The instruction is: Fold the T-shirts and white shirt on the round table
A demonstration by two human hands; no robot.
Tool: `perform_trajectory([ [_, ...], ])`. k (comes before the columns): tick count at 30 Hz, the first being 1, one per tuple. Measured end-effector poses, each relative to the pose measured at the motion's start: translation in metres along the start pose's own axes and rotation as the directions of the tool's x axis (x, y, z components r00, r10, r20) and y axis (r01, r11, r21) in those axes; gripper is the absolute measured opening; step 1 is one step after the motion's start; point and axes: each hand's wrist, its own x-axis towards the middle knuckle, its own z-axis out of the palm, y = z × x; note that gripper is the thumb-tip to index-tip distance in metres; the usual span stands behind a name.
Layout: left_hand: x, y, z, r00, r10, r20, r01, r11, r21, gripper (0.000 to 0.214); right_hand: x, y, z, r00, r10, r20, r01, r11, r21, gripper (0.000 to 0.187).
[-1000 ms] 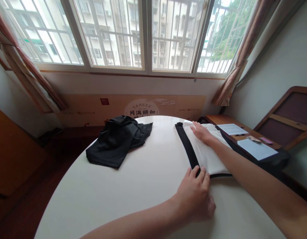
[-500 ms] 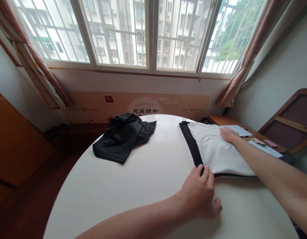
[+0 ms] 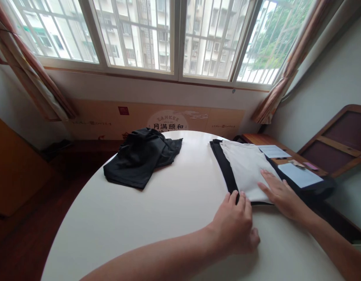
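A folded white garment with a black band (image 3: 245, 168) lies on the right side of the round white table (image 3: 157, 218). My left hand (image 3: 236, 224) rests on the table at the garment's near corner, fingers close together with their tips on the black band. My right hand (image 3: 281, 193) lies flat and open on the near edge of the white cloth, fingers spread. A crumpled black garment (image 3: 142, 156) sits apart at the table's far left.
A wooden side table (image 3: 258, 139) at the right carries papers (image 3: 299, 175) and small items. A framed panel (image 3: 341, 142) leans on the right wall. Barred windows, curtains and a printed cardboard sheet (image 3: 165, 123) stand behind the table.
My right hand has slid from the far part of the white garment back toward me to its near edge. My left hand has stayed at the near corner.
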Motion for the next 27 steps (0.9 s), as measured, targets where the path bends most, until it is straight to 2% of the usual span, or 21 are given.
perform_trajectory([
  [3, 0.000, -0.001, 0.003, 1.000, -0.007, -0.005, 0.007, 1.000, -0.019, 0.076, -0.004, 0.023, -0.002, 0.999, -0.041, -0.021, 0.040, 0.998, -0.058, 0.064],
  [5, 0.000, -0.002, 0.006, 1.000, -0.007, -0.026, 0.006, 0.999, -0.039, 0.074, 0.000, 0.024, -0.005, 0.999, 0.003, -0.034, -0.005, 0.998, -0.067, 0.063],
  [8, 0.001, -0.005, 0.010, 0.998, 0.016, -0.067, -0.020, 0.998, -0.059, 0.069, 0.010, 0.003, -0.012, 0.996, 0.072, -0.049, -0.074, 0.996, -0.042, 0.063],
  [12, 0.004, -0.014, 0.011, 0.993, -0.026, -0.118, 0.024, 1.000, -0.020, 0.051, 0.028, -0.035, -0.015, 0.998, -0.035, -0.045, 0.035, 0.999, 0.006, 0.065],
  [14, 0.005, -0.020, 0.009, 0.990, -0.069, -0.122, 0.071, 0.997, 0.015, 0.038, 0.035, -0.043, -0.013, 0.999, -0.025, -0.035, 0.025, 1.000, 0.002, 0.067],
  [17, 0.006, -0.027, 0.002, 0.997, -0.053, -0.057, 0.053, 0.999, -0.003, 0.023, 0.042, -0.044, -0.011, 0.999, -0.031, -0.038, 0.030, 0.999, -0.030, 0.071],
  [19, 0.010, -0.032, -0.010, 0.997, -0.078, -0.008, 0.077, 0.993, -0.087, 0.027, 0.046, -0.047, -0.016, 0.996, -0.066, -0.060, 0.065, 0.998, -0.016, 0.073],
  [21, 0.016, -0.040, -0.032, 0.979, -0.203, 0.032, 0.205, 0.959, -0.197, 0.039, 0.051, -0.061, -0.026, 0.991, -0.108, -0.082, 0.112, 0.992, 0.051, 0.070],
  [23, 0.021, -0.056, -0.060, 0.931, -0.362, 0.050, 0.362, 0.898, -0.251, 0.041, 0.057, -0.085, -0.039, 0.989, -0.131, -0.064, 0.140, 0.979, 0.148, 0.063],
  [25, 0.021, -0.083, -0.090, 0.880, -0.475, 0.021, 0.470, 0.861, -0.195, 0.040, 0.064, -0.113, -0.050, 0.990, -0.142, -0.011, 0.140, 0.965, 0.221, 0.055],
  [27, 0.013, -0.118, -0.114, 0.825, -0.565, -0.008, 0.564, 0.824, -0.042, 0.048, 0.069, -0.138, -0.054, 0.988, -0.151, 0.021, 0.141, 0.958, 0.248, 0.052],
])
